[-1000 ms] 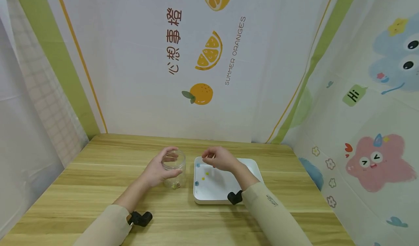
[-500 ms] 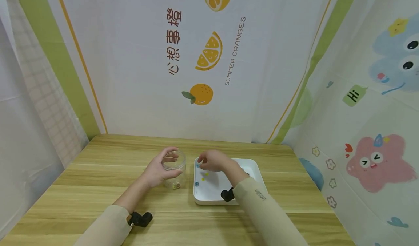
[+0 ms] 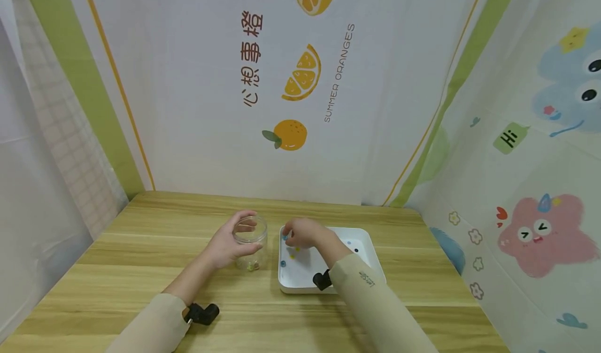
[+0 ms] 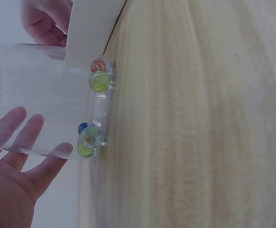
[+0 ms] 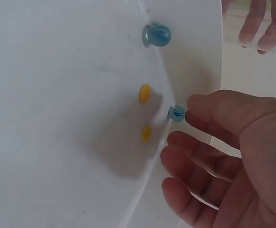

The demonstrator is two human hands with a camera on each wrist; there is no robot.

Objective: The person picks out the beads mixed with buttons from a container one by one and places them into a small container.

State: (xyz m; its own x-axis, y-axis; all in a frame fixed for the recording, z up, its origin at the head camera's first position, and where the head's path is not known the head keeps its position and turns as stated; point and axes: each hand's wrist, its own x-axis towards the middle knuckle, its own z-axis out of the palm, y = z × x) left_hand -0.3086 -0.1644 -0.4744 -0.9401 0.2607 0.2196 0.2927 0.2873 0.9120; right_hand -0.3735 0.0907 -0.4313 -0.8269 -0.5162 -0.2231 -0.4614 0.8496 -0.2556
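My left hand [image 3: 224, 247] grips a clear wide-mouthed jar [image 3: 251, 250], which stands upright on the table with its mouth uncovered. Several glass marbles [image 4: 99, 81], yellow-green, orange and blue among them, lie on the jar's bottom. Over the left side of a white tray [image 3: 287, 290] my right hand [image 3: 306, 233] reaches down with loosely bent fingers. Its thumb tip is right at a small blue marble [image 5: 177, 113] by the tray wall, while the other fingertips are spread apart below. Two flat yellow pieces [image 5: 145, 93] and a second blue marble [image 5: 159, 34] lie near it on the tray floor.
A small black piece [image 3: 356, 250] and a pale bluish one [image 3: 349, 243] lie toward the tray's right side. The wooden table [image 3: 141, 269] meets a printed cloth [image 3: 202, 134] at the back. Another cloth [image 3: 530, 175] hangs at the right.
My right hand has moved left and down into the tray, reaching the blue marble at its far left corner. The left hand and the jar have stayed in place.
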